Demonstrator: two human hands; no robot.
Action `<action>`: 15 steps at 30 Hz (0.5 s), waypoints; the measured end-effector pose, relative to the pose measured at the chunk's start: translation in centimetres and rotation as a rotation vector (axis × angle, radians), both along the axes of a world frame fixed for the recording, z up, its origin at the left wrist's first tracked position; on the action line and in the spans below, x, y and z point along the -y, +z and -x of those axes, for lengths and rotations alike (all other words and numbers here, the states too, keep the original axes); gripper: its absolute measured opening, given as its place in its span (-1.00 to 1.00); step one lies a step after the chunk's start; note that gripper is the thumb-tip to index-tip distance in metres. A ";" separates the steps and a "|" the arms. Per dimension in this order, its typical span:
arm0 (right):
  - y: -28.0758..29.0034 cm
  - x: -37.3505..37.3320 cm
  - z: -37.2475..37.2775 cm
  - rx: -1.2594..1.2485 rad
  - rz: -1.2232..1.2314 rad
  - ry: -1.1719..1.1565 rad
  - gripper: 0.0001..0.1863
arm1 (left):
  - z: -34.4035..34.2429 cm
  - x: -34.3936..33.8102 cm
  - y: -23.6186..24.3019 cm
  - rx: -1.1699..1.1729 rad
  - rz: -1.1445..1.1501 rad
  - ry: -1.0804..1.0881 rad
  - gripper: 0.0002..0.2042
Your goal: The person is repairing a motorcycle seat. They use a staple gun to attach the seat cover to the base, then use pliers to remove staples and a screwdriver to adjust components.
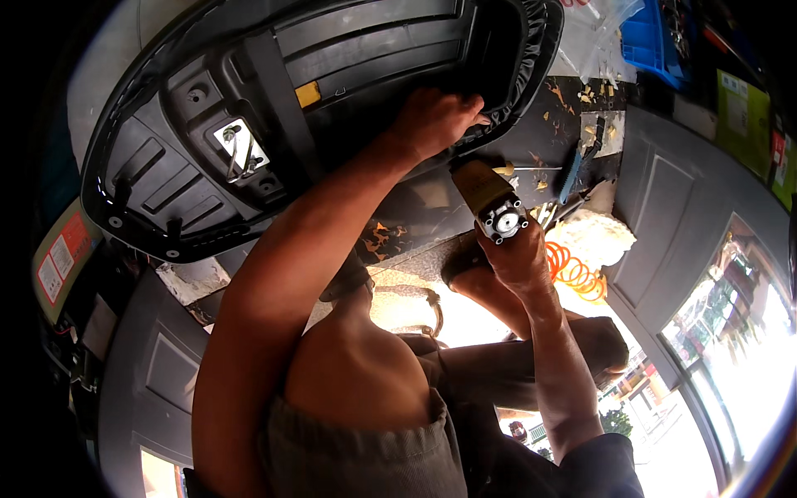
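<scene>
Black seat shell (307, 116), underside showing, spans upper left to upper centre. Left hand (438, 123) is curled at its right-end rim; whether it grasps cannot be told. Right hand (519, 253), right of centre, grasps a yellow tool (484, 187). Orange coiled hose (573, 274) shows beyond.

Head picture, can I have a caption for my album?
Left hand at an upturned black seat, right hand gripping a yellowish tool.

Seat (332, 116): on the table (552, 124), at 11 o'clock of the view.
Left hand (440, 124): on the seat, toward its 3 o'clock.
Power tool (486, 189): in the right hand (516, 253), at 4 o'clock from the seat.
Screwdriver (505, 168): on the table, at the tool's 2 o'clock.
Hose (573, 270): at the right hand's 4 o'clock.
</scene>
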State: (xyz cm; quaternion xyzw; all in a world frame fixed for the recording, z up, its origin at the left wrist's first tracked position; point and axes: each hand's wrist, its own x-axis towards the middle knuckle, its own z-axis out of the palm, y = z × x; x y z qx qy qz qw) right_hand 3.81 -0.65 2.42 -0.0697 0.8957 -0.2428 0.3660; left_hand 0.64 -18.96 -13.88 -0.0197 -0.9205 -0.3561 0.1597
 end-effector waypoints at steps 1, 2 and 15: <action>0.1 0.4 -0.3 -0.001 0.011 -0.003 -0.34 | 0.0 0.0 0.1 0.003 0.007 -0.014 -0.68; -0.2 0.7 -0.4 -0.017 0.010 -0.004 -0.35 | 0.0 0.0 0.0 0.004 0.013 -0.029 -0.71; -1.4 3.3 -0.3 -0.086 -0.110 -0.034 -0.51 | 0.0 -0.5 -1.3 -0.016 -0.026 -0.071 -0.69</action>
